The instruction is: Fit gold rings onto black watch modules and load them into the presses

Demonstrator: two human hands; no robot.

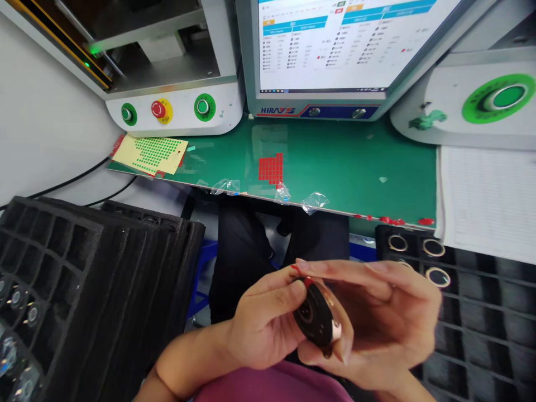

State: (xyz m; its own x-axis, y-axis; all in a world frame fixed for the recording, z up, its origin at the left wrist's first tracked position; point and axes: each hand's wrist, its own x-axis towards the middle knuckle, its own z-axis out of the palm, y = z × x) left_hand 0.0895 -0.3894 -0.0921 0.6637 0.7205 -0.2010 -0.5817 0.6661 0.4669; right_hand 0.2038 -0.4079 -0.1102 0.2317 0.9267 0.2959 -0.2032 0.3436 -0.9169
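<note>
Between my two hands is a round watch case (312, 318), black on the side facing me with a gold-coloured rim, held tilted. A small red piece (309, 282) lies at its upper edge. My left hand (268, 318) grips the case, its thumb pressed near that red piece. Cupped around the other side, my right hand (385, 312) has its thumb at the lower edge and a fingertip at the top, by a second bit of red. The far side of the case is hidden by fingers.
A green-topped bench (355, 167) bears a red sticker sheet (271, 169), a yellow card with green dots (153, 153) and plastic scraps. Behind stand a monitor (326, 50) and button-fitted machines (176, 111). Black foam trays (104, 268) stack left; another tray (481, 312) holds round watches (438, 277) right.
</note>
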